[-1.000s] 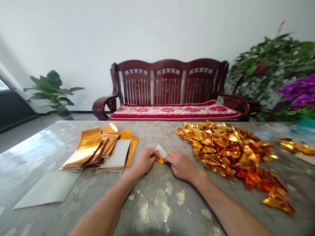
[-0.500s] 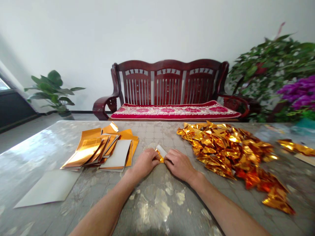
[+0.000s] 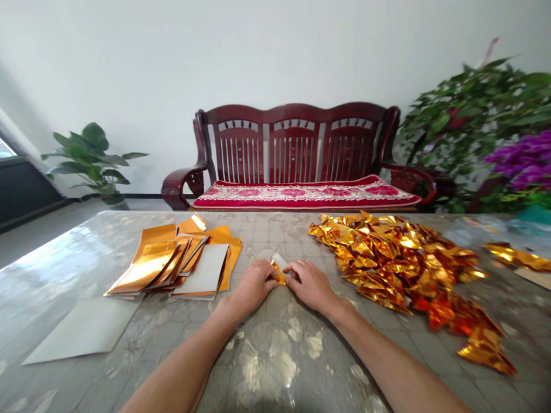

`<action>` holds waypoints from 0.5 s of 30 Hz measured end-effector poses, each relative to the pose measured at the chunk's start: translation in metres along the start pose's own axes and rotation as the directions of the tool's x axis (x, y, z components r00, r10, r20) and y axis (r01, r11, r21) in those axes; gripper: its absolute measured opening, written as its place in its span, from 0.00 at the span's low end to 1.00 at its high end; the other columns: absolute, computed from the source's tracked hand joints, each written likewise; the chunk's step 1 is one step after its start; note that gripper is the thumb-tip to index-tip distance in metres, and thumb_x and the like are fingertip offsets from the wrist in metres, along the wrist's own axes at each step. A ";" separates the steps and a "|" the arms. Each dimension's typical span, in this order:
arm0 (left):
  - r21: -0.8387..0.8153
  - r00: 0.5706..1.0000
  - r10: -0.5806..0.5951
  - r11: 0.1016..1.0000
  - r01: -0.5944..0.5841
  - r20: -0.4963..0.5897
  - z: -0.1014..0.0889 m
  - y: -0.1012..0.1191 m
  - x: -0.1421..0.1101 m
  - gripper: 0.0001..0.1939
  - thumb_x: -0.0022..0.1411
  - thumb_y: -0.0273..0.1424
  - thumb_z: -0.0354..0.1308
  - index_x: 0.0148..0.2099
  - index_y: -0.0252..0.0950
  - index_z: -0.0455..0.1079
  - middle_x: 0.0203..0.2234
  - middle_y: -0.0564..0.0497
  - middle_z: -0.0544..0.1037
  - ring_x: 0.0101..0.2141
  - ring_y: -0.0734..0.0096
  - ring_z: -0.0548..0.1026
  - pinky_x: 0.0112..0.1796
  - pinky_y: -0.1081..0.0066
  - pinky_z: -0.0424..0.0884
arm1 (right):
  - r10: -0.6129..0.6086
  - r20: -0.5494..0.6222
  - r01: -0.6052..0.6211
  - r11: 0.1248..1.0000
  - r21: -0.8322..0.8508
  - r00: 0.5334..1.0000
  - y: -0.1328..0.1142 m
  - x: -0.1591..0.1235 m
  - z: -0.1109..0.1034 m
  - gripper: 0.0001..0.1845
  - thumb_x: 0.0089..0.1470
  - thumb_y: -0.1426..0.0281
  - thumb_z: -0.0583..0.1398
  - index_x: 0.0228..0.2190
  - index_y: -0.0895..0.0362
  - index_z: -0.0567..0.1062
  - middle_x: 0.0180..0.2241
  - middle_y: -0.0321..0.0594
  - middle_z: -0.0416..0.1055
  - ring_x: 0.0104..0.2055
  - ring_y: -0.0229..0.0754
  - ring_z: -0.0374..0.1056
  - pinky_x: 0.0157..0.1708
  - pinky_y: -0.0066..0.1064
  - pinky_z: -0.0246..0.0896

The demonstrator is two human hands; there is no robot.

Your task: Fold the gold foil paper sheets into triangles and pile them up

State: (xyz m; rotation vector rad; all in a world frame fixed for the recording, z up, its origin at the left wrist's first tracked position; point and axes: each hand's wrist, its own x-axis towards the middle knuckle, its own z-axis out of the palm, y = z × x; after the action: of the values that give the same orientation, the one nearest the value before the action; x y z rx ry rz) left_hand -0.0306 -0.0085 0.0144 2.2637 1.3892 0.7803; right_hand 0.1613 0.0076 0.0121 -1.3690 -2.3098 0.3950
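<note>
Between my hands, a small piece of gold foil paper (image 3: 279, 262) with a pale backing is folded into a narrow strip near the table's middle. My left hand (image 3: 257, 282) pinches its left, gold part between thumb and fingers. My right hand (image 3: 310, 283) curls at its right side, index finger and thumb at the paper's edge with a slight gap between them. To the left lies a loose stack of gold foil sheets (image 3: 158, 261), some with their pale backs up. On the right is a large heap of folded gold foil pieces (image 3: 387, 252).
A single sheet, pale side up (image 3: 84, 330), lies at the table's left. Clear plastic bags (image 3: 482, 229) and more gold foil (image 3: 519, 256) are at the far right. Behind the patterned table (image 3: 275, 367) stands a wooden bench (image 3: 293, 143), with plants on both sides.
My right index finger has lifted a little and moved away from the thumb, showing more of the paper. My left hand keeps its pinch in nearly the same place.
</note>
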 end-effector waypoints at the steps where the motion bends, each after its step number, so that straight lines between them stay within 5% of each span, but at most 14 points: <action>1: -0.005 1.000 0.003 1.000 -0.003 -0.001 0.000 0.000 0.000 0.05 0.57 0.23 0.59 0.32 0.36 0.74 0.31 0.51 0.78 0.37 0.67 0.73 0.41 0.70 0.65 | 0.012 0.004 -0.012 1.000 0.008 1.000 0.000 0.000 0.000 0.07 0.56 0.69 0.60 0.38 0.53 0.76 0.33 0.36 0.72 0.38 0.40 0.65 0.36 0.29 0.52; 15: 0.031 0.996 -0.086 0.996 0.086 -0.021 0.002 0.004 -0.001 0.03 0.58 0.26 0.59 0.31 0.37 0.72 0.31 0.52 0.76 0.37 0.67 0.72 0.41 0.70 0.65 | 0.032 0.005 -0.032 0.999 -0.011 0.999 -0.003 0.001 0.001 0.09 0.56 0.72 0.58 0.39 0.53 0.75 0.36 0.37 0.73 0.39 0.40 0.65 0.36 0.29 0.51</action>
State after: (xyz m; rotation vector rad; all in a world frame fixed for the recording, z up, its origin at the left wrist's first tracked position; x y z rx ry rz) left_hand -0.0269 -0.0109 0.0150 2.2093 1.5075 0.7588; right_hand 0.1578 0.0071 0.0127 -1.4135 -2.2995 0.3974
